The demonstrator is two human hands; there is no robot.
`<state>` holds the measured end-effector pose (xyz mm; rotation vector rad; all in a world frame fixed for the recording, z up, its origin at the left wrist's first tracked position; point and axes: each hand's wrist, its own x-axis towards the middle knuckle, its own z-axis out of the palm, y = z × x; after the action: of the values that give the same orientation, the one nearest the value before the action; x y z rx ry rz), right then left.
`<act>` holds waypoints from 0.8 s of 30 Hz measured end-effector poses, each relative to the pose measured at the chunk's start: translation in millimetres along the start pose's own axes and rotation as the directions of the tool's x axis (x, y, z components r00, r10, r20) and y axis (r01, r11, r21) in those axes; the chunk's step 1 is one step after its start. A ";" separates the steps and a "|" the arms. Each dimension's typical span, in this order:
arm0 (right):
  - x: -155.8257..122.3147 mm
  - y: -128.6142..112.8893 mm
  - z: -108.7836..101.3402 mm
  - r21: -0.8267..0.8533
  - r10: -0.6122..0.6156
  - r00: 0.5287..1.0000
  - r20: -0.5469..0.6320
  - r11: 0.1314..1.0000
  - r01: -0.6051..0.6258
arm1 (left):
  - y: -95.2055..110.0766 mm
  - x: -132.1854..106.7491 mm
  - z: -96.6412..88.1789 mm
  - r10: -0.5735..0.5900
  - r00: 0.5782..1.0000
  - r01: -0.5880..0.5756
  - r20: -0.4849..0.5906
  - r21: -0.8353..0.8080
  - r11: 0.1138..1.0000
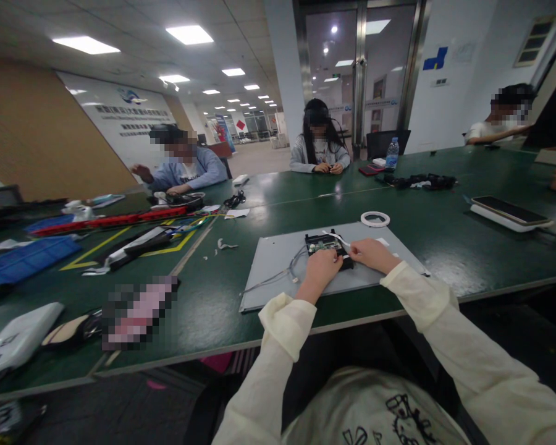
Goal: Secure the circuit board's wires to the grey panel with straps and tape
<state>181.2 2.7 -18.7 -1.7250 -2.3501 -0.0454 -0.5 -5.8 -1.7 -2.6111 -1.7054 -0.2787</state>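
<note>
A black housing with a green circuit board [322, 246] inside lies on a light grey flat panel [273, 262] before me. My left hand [322, 272] is closed at the housing's front edge, its fingertips partly hidden. My right hand [373, 253] is closed in a pinch on a thin white strip [336, 237], which reaches over the board's right side. Grey cables [290, 269] run from the housing leftward across the panel, with a small white connector at one end.
A white tape roll [375, 219] sits at the panel's far edge. Torn white scraps [225, 245] lie to its left on the green table [278, 207]. Further left are a blue tray [28, 259] and red strips [111, 220]. A phone [512, 210] rests at right. Several people sit around.
</note>
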 end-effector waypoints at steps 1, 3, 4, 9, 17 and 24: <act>0.0 0.7 0.9 0.001 -0.005 1.000 -0.005 1.000 0.005 | -0.3 0.2 -0.1 -0.001 1.000 0.001 0.002 -0.002 1.000; 0.0 1.9 2.2 0.009 -0.010 1.000 -0.012 1.000 0.010 | -0.9 0.3 -0.2 0.002 1.000 -0.002 0.003 -0.008 1.000; -0.1 2.5 2.7 0.016 -0.007 1.000 -0.014 1.000 0.007 | -1.2 0.2 0.0 0.005 1.000 -0.005 0.003 -0.011 1.000; 0.2 5.1 2.8 0.070 -0.002 1.000 0.007 0.998 0.002 | -2.5 -0.6 1.3 0.014 1.000 -0.014 -0.020 -0.017 1.000; 0.7 9.1 3.1 0.140 -0.029 0.999 0.018 0.990 0.026 | 0.7 -2.1 -1.6 0.024 1.000 -0.024 0.000 0.017 1.000; 0.5 9.6 3.8 0.154 -0.053 0.998 0.027 0.987 0.048 | 2.0 -3.0 -6.8 -0.012 1.000 0.012 0.013 0.008 1.000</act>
<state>189.5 6.8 -23.3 -1.6057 -2.3513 0.1516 -0.8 -10.1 4.7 -2.6035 -1.7234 -0.2550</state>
